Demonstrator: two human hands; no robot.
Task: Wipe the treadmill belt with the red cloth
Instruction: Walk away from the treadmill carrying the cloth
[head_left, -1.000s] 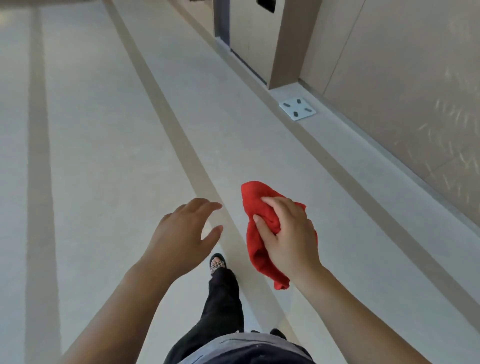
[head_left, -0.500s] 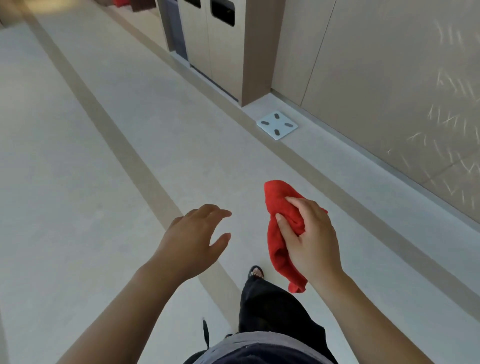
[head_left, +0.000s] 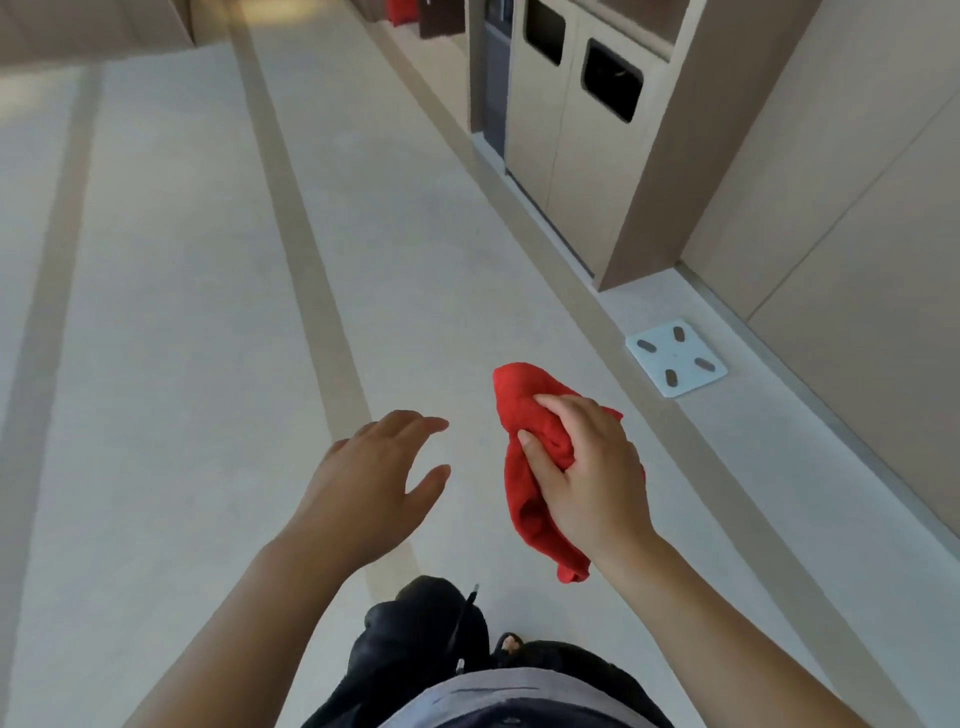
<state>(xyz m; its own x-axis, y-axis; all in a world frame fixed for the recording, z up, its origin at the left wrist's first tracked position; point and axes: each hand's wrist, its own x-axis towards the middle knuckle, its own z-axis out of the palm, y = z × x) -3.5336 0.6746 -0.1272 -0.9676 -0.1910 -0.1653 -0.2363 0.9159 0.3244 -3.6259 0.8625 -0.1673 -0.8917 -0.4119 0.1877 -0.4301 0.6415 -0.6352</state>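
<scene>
Head view, looking down along a pale floor (head_left: 182, 312).

Right hand (head_left: 592, 478): I see it gripping the red cloth (head_left: 524, 400), fingers and thumb curled round the bunched middle. The cloth is held in the air, in front of the body. One end sticks up past the knuckles and the other hangs below the wrist.

Left hand (head_left: 369, 483): holding nothing, palm down, fingers loosely spread and slightly bent, thumb out. It hovers just beside the cloth and is not touching it.

Below the arms I make out dark trousers (head_left: 415, 639) and the edge of a grey top.

Floor: a darker stripe (head_left: 311, 260) runs away from me and passes under the left hand.

Right side: beige wall (head_left: 857, 208). At its foot lies a white square plate (head_left: 675, 357) with four dark ovals, flat on the floor. Further along stands a cabinet (head_left: 571, 130) with two dark openings in its front.
</scene>
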